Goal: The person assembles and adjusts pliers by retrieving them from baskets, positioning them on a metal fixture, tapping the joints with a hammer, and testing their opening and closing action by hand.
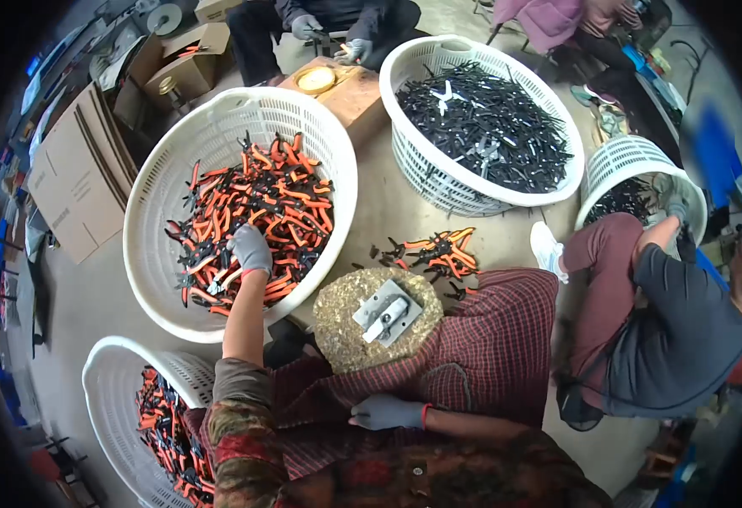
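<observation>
My left hand (251, 249), in a grey glove, reaches down into a large white basket (152, 279) heaped with orange-and-black-handled hand tools (261, 199) that look like pruning shears. Its fingertips are lost among the tools, so its grip cannot be made out. On my lap, over a red checked cloth (498, 347), rests my right hand (388, 412), also gloved, with its fingers laid out and no tool visible in it. Between my knees stands a round speckled block (333, 317) bearing a metal plate fixture (388, 313). Several orange-handled tools (443, 252) lie on the floor just beyond it.
Another white basket (104, 364) of orange-handled tools stands at lower left. Ahead, a white basket (438, 182) holds black parts. At right, a seated person (675, 330) reaches into a smaller basket (620, 152). Opposite, gloved hands work beside a wooden block (350, 102). Cardboard (79, 178) leans left.
</observation>
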Demonstrator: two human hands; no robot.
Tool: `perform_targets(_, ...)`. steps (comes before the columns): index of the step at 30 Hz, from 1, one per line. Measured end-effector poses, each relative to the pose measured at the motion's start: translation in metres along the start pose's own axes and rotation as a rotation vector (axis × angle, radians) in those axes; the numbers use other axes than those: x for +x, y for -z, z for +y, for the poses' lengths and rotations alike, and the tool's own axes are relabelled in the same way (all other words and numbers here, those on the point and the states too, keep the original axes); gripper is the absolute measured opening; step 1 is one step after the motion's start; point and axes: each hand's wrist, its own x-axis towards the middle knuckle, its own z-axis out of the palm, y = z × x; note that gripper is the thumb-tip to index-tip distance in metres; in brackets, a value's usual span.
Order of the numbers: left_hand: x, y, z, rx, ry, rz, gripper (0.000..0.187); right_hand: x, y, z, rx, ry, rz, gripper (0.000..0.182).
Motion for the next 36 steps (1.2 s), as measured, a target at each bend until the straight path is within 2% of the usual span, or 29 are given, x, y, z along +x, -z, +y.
perform_targets(1,0.002,0.01,0.002,-0.082,0.001,-0.12,0.019,0.003,-0.005,0.008,-0.008,0.009,-0.016,0.041)
perform_targets(3,0.004,0.003,0.004,-0.001,-0.006,-0.031,0.015,0.004,-0.01,0.013,0.051,0.094,-0.009,0.04)
perform_targets(5,0.009,-0.015,-0.002,-0.029,-0.076,-0.035,0.021,0.001,-0.016,0.012,-0.008,0.108,-0.052,0.037)
perform_targets(7,0.009,-0.001,-0.005,0.117,-0.149,-0.07,0.031,0.003,-0.023,0.016,0.025,0.155,-0.078,0.032)
perform_targets(8,0.015,0.007,-0.004,0.105,-0.135,-0.233,0.03,0.003,-0.026,0.019,0.042,0.179,-0.097,0.03)
perform_targets(10,0.005,0.052,-0.011,0.202,-0.389,-0.344,0.022,0.001,-0.023,0.016,0.02,0.117,-0.135,0.032)
perform_targets(13,-0.009,0.068,-0.045,0.084,-0.518,-0.283,0.018,-0.005,-0.017,0.008,-0.051,0.059,-0.16,0.039)
perform_targets(14,-0.006,0.059,-0.061,0.011,-0.441,-0.259,0.017,-0.01,-0.013,0.006,-0.068,0.06,-0.163,0.04)
perform_targets(18,-0.05,0.162,-0.118,-0.368,-0.46,-0.031,0.016,-0.034,-0.001,-0.012,-0.126,-0.052,-0.081,0.046)
perform_targets(19,-0.069,0.213,-0.12,-0.397,-0.476,-0.029,0.016,-0.039,0.007,-0.017,-0.121,-0.084,-0.094,0.05)
perform_targets(20,-0.088,0.255,-0.117,-0.424,-0.49,-0.03,0.017,-0.045,0.014,-0.015,-0.087,-0.002,-0.036,0.048)
perform_targets(21,-0.1,0.267,-0.118,-0.364,-0.609,0.152,0.023,-0.058,0.038,-0.025,0.104,0.03,-0.085,0.044)
perform_targets(22,-0.113,0.277,-0.119,-0.299,-0.728,0.329,0.03,-0.067,0.049,-0.025,0.37,0.056,-0.042,0.039)
perform_targets(24,-0.149,0.324,-0.103,-0.23,-0.954,0.555,0.046,-0.08,0.073,-0.009,0.765,0.135,0.159,0.035)
perform_targets(25,-0.169,0.354,-0.095,-0.239,-1.051,0.572,0.044,-0.094,0.097,-0.005,1.0,0.183,0.227,0.038)
perform_targets(26,-0.186,0.374,-0.085,-0.256,-1.144,0.58,0.043,-0.111,0.123,-0.011,1.048,0.149,0.331,0.053)
perform_targets(27,-0.197,0.379,-0.073,-0.277,-1.23,0.607,0.042,-0.114,0.133,0.015,1.181,0.289,0.263,0.066)
perform_targets(28,-0.203,0.381,-0.063,-0.305,-1.318,0.643,0.041,-0.135,0.151,-0.01,1.057,0.175,0.364,0.075)
perform_targets(29,-0.207,0.378,-0.051,-0.268,-1.362,0.708,0.04,-0.14,0.153,-0.011,1.035,0.157,0.263,0.075)
perform_targets(30,-0.211,0.374,-0.041,-0.234,-1.407,0.783,0.04,-0.155,0.158,-0.032,0.917,0.136,0.177,0.062)
perform_targets(32,-0.211,0.372,-0.026,-0.329,-1.397,0.83,0.04,-0.162,0.151,-0.03,0.777,0.114,0.043,0.047)
perform_targets(34,-0.202,0.372,-0.022,-0.234,-1.253,0.838,0.042,-0.173,0.139,-0.034,0.838,0.096,0.222,0.04)
perform_targets(36,-0.204,0.366,-0.017,-0.389,-0.845,0.707,0.044,-0.182,0.13,-0.035,0.913,0.066,0.395,0.037)
